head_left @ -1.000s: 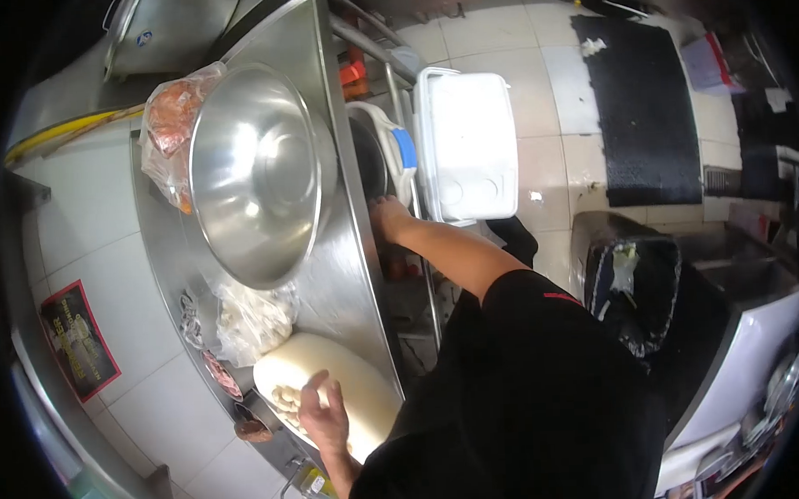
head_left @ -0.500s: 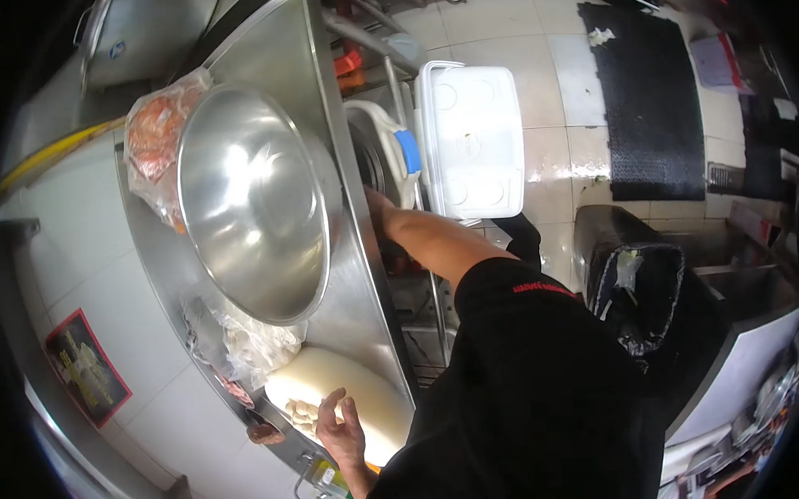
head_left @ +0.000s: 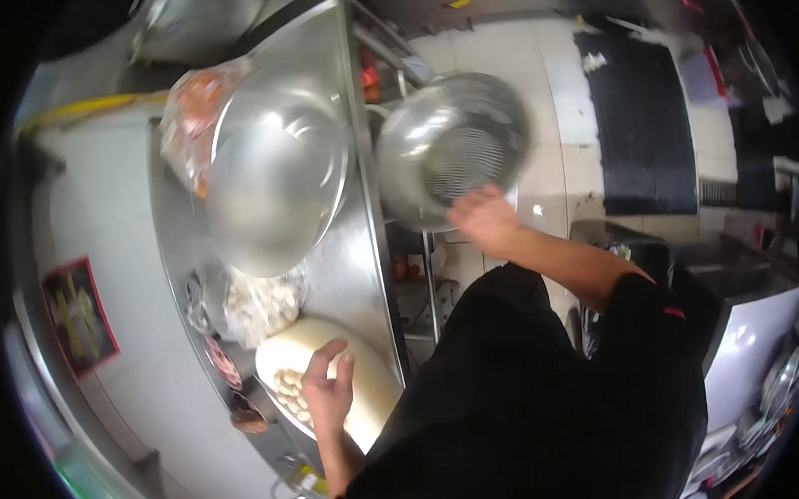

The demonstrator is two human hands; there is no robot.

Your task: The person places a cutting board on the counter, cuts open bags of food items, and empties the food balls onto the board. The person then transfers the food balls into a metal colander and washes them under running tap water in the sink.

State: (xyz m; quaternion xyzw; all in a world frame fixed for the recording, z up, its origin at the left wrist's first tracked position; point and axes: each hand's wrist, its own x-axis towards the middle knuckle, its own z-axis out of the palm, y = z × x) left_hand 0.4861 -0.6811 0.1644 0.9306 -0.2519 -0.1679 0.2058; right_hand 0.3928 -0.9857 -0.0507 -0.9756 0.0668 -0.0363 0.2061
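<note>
My right hand (head_left: 486, 222) grips the near rim of a metal colander (head_left: 396, 153), a wide steel bowl with a perforated bottom, held beside the table edge and blurred by motion. My left hand (head_left: 327, 384) is over a thick cream-coloured chopping block (head_left: 369, 374), thumb and fingers apart with nothing in them. Next to that hand, a small heap of pale pieces (head_left: 290, 396), resembling peeled garlic cloves, lies on the block. A large steel bowl (head_left: 270, 188) stands on the table farther off.
The steel table (head_left: 343, 260) also carries a plastic bag of orange pieces (head_left: 194, 111), a clear bag of pale pieces (head_left: 261, 307) and a dish of pinkish food (head_left: 221, 361). A black mat (head_left: 642, 127) lies on the tiled floor to the right.
My right hand has come out from the shelf under the table with the colander, which now covers most of the white lidded container. My left hand stays over the block.
</note>
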